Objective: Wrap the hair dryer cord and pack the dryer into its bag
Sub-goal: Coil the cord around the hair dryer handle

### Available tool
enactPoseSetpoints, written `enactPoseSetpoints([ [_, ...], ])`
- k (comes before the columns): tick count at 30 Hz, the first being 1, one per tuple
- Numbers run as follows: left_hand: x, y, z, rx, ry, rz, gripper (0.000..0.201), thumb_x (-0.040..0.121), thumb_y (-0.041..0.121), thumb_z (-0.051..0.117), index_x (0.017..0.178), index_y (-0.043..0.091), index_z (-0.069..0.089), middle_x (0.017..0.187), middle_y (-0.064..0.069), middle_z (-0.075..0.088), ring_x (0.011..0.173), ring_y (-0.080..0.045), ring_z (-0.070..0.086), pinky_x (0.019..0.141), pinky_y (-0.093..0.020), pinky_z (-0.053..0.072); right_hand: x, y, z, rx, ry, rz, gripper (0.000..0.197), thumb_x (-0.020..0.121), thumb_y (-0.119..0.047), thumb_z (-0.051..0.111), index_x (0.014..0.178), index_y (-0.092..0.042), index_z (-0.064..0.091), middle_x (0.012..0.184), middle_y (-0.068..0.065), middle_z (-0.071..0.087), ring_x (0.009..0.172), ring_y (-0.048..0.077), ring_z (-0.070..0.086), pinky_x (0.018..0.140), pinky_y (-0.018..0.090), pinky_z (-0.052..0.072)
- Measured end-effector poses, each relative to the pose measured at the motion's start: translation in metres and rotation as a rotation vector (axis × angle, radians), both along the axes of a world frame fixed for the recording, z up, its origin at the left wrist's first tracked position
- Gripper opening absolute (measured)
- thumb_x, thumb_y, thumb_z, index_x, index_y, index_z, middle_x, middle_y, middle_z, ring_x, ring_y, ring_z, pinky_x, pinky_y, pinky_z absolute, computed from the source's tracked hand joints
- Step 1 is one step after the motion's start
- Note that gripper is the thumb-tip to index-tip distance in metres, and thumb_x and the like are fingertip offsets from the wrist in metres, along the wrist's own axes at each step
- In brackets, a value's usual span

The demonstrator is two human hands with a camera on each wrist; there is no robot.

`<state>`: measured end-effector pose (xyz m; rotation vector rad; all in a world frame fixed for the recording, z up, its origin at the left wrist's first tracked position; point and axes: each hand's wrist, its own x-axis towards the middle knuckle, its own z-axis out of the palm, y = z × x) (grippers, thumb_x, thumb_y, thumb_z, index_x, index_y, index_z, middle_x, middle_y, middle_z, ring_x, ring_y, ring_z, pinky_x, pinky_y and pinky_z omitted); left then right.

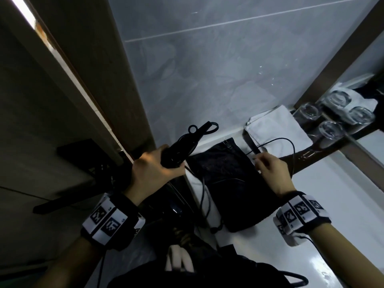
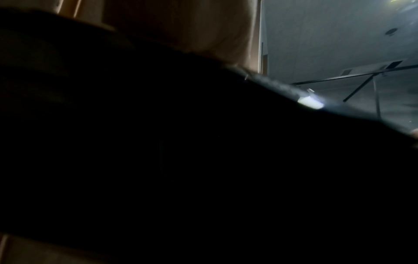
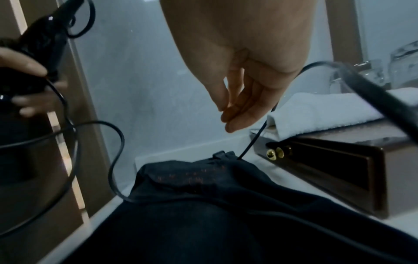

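My left hand (image 1: 164, 165) grips the handle of the black hair dryer (image 1: 178, 150), held above the counter's left edge, with cord loops bunched at the handle's far end (image 1: 202, 128). In the right wrist view the left hand (image 3: 29, 85) holds the hair dryer (image 3: 43, 41) at the far left. The black cord (image 1: 287, 141) arcs to my right hand (image 1: 258, 161), which pinches it over the bag's far end. The right hand (image 3: 235, 114) has the cord (image 3: 255, 139) running past its fingertips. A black drawstring bag (image 1: 230, 183) lies flat on the white counter. The left wrist view is almost all dark.
A folded white towel (image 1: 276, 125) and upturned glasses (image 1: 330, 129) sit on a dark wooden tray (image 3: 328, 160) at the back right. A grey tiled wall (image 1: 228, 59) stands behind, and a wooden door frame (image 1: 83, 80) borders the white counter (image 1: 332, 204) on the left.
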<state>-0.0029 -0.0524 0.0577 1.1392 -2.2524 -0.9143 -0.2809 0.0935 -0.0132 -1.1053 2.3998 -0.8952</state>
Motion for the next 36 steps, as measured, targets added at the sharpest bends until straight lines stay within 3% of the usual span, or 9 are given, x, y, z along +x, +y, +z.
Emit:
enactPoseSetpoints([
  [5, -0.003, 0.002, -0.002, 0.001, -0.014, 0.004, 0.051, 0.058, 0.059, 0.062, 0.08, 0.013, 0.064, 0.069, -0.004, 0.065, 0.069, -0.022, 0.064, 0.065, -0.037, 0.054, -0.007, -0.023, -0.014, 0.121, 0.368, 0.276, 0.032, 0.09, -0.008, 0.055, 0.122, -0.009, 0.058, 0.116, 0.012, 0.058, 0.106, 0.031, 0.055, 0.087, 0.038, 0.043],
  [10, -0.004, -0.002, -0.003, 0.048, 0.018, 0.007, 0.054, 0.052, 0.065, 0.056, 0.076, 0.017, 0.062, 0.07, -0.003, 0.065, 0.069, -0.019, 0.065, 0.066, -0.04, 0.055, -0.024, -0.054, -0.021, 0.395, 0.627, 0.336, 0.03, 0.09, -0.006, 0.042, 0.112, 0.0, 0.061, 0.12, 0.018, 0.056, 0.127, 0.031, 0.04, 0.111, 0.034, 0.016],
  [16, 0.007, -0.007, -0.013, -0.011, 0.004, 0.064, 0.034, 0.059, 0.046, 0.078, 0.06, 0.035, 0.046, 0.057, 0.01, 0.054, 0.059, -0.022, 0.06, 0.055, -0.027, 0.045, -0.023, -0.065, -0.013, 0.488, 0.635, 0.295, 0.026, 0.088, -0.003, 0.043, 0.102, 0.0, 0.064, 0.113, 0.018, 0.059, 0.111, 0.032, 0.049, 0.091, 0.036, 0.032],
  [19, 0.012, -0.011, -0.019, -0.015, -0.008, 0.115, 0.035, 0.061, 0.029, 0.084, 0.064, 0.03, 0.049, 0.058, 0.003, 0.057, 0.058, -0.021, 0.06, 0.055, -0.027, 0.045, -0.021, -0.063, -0.006, 0.353, 0.593, 0.222, 0.018, 0.087, -0.007, 0.053, 0.094, 0.0, 0.068, 0.101, 0.019, 0.063, 0.096, 0.036, 0.057, 0.073, 0.039, 0.037],
  [22, 0.017, -0.012, -0.019, -0.001, 0.024, 0.147, 0.039, 0.059, 0.032, 0.085, 0.056, 0.029, 0.046, 0.051, 0.011, 0.052, 0.049, -0.003, 0.054, 0.046, -0.016, 0.038, -0.015, -0.058, 0.007, 0.151, 0.541, 0.109, 0.014, 0.087, -0.011, 0.059, 0.093, -0.001, 0.068, 0.089, 0.02, 0.064, 0.081, 0.039, 0.062, 0.059, 0.035, 0.034],
  [28, 0.027, -0.001, -0.007, 0.096, 0.246, 0.13, 0.032, 0.057, 0.037, 0.083, 0.061, 0.025, 0.054, 0.06, 0.014, 0.062, 0.054, -0.001, 0.058, 0.048, -0.009, 0.041, -0.009, -0.055, 0.043, -0.068, 0.365, -0.14, 0.024, 0.092, -0.021, 0.055, 0.087, 0.0, 0.065, 0.083, 0.024, 0.068, 0.08, 0.044, 0.061, 0.067, 0.043, 0.048],
  [30, 0.029, 0.003, -0.003, 0.127, 0.303, 0.14, 0.027, 0.058, 0.039, 0.08, 0.066, 0.026, 0.058, 0.063, 0.014, 0.064, 0.059, -0.002, 0.06, 0.052, -0.01, 0.045, -0.012, -0.053, 0.05, -0.189, 0.111, -0.23, 0.02, 0.089, -0.016, 0.055, 0.077, -0.005, 0.065, 0.077, 0.021, 0.069, 0.074, 0.038, 0.064, 0.062, 0.037, 0.054],
  [33, 0.032, 0.01, 0.002, 0.169, 0.392, 0.158, 0.018, 0.062, 0.032, 0.077, 0.066, 0.03, 0.06, 0.062, 0.018, 0.064, 0.059, 0.002, 0.06, 0.053, -0.008, 0.045, -0.006, -0.047, 0.05, -0.292, -0.152, -0.3, 0.012, 0.087, -0.012, 0.059, 0.077, -0.012, 0.065, 0.073, 0.016, 0.069, 0.052, 0.01, 0.064, 0.047, 0.014, 0.05],
  [36, 0.032, 0.016, 0.005, 0.197, 0.444, 0.184, 0.017, 0.068, 0.025, 0.079, 0.068, 0.03, 0.063, 0.067, 0.014, 0.067, 0.065, -0.004, 0.064, 0.058, -0.013, 0.05, -0.001, -0.043, 0.039, -0.256, -0.306, -0.316, 0.013, 0.088, -0.008, 0.06, 0.096, 0.002, 0.064, 0.079, 0.023, 0.069, 0.05, 0.016, 0.062, 0.056, 0.036, 0.059],
])
